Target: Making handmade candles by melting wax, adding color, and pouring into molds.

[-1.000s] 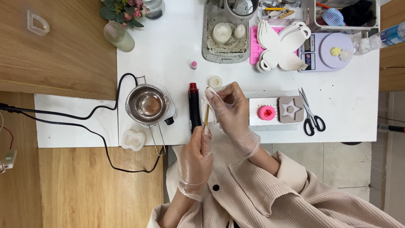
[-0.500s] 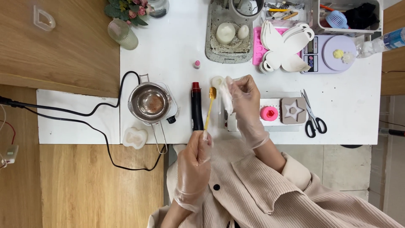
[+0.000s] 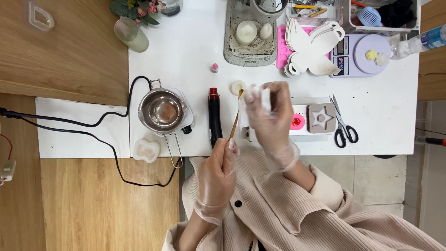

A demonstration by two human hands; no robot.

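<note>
Your left hand (image 3: 217,172), in a thin clear glove, pinches the lower end of a slim gold metal spoon (image 3: 235,118), fingers pressed together round its handle. The spoon slants up over the white tabletop (image 3: 186,56), its bowl meeting the crumpled white tissue (image 3: 258,96) that your right hand (image 3: 269,118) grips with curled fingers (the bowl itself is mostly hidden). Just left lies a black cylindrical lighter with red cap (image 3: 214,116); a pink round mould (image 3: 297,122) shows only partly behind the right hand.
</note>
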